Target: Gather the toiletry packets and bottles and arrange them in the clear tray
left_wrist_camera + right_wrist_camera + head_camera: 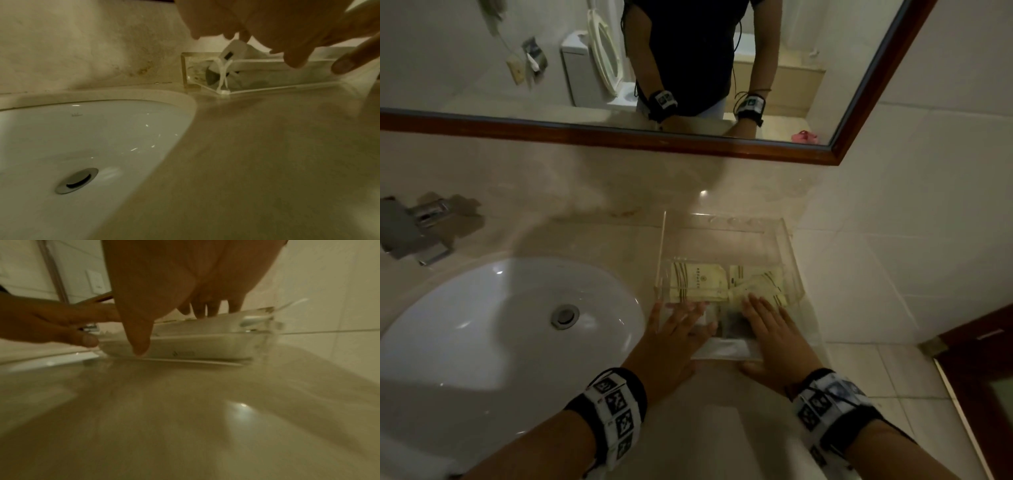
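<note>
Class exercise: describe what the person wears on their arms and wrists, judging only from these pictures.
Both forearms are bare, no sleeves reaching them. The left wrist carries a black band holding a white strip of square black-and-white marker tiles. The right wrist wears a matching black band with marker tiles and thin black cords across it.

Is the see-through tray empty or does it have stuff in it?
Not empty. Pale yellow packets lie flat inside the clear tray, and a dark-and-white packet sits at its near end between both hands.
</note>
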A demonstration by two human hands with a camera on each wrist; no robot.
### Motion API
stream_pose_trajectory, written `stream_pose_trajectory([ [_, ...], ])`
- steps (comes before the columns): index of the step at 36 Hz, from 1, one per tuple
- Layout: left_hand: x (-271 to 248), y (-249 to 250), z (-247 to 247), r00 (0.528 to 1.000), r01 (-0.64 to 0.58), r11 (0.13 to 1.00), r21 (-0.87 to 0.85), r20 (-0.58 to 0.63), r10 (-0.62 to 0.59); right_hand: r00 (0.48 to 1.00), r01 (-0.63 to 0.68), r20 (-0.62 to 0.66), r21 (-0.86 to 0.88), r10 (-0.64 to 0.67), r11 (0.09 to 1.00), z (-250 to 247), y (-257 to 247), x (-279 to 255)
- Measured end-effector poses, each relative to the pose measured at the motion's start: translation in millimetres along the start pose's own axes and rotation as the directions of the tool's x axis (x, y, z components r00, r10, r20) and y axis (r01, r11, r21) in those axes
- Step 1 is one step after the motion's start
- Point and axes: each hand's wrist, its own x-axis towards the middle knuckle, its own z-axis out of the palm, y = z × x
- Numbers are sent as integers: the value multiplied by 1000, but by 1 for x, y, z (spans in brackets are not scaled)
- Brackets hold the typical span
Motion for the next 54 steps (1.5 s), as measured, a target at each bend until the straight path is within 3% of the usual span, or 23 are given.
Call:
stream_pose_trajectory([
  [1,-5,0,0,999,-34,999,25,-29,35,997,45,-56,-53,-47,998,1,5,-7],
  [5,-23,-4,11,981,-181,981,72,-54,185,988,129,-57,-178,-141,976,15,29,-33],
  [8,-24,-9,13,981,-195,981,17,-21,195,967,201,-101,-256,-233,946,33,49,-40],
  [14,-15,-16,13,979,-201,980,6,14,201,944,217,-165,-336,-284,917,41,62,-28],
  [18,-12,-17,13,971,-239,971,6,-24,239,938,221,-180,-344,-296,912,42,63,-24],
  [24,7,-27,6,981,-177,984,-18,-79,176,944,164,-228,-298,-237,940,36,59,-3],
  [30,23,-38,1,970,-199,974,107,-119,211,904,152,-308,-421,-298,894,36,62,9],
  [33,27,-39,-4,962,-190,975,114,-176,209,848,126,-424,-423,-318,898,29,56,9],
  [38,38,-41,-9,971,-146,986,85,-181,159,823,62,-500,-393,-270,917,19,44,16],
  [46,63,-51,-16,996,-49,999,-18,-70,48,933,-78,-360,-191,4,979,-11,31,36],
  [48,68,-52,-19,997,-43,999,-14,-60,42,944,-126,-323,-176,63,976,-18,27,42],
  [54,79,-59,-26,995,-11,999,-33,-99,7,944,-142,-321,-178,79,974,-31,23,53],
])
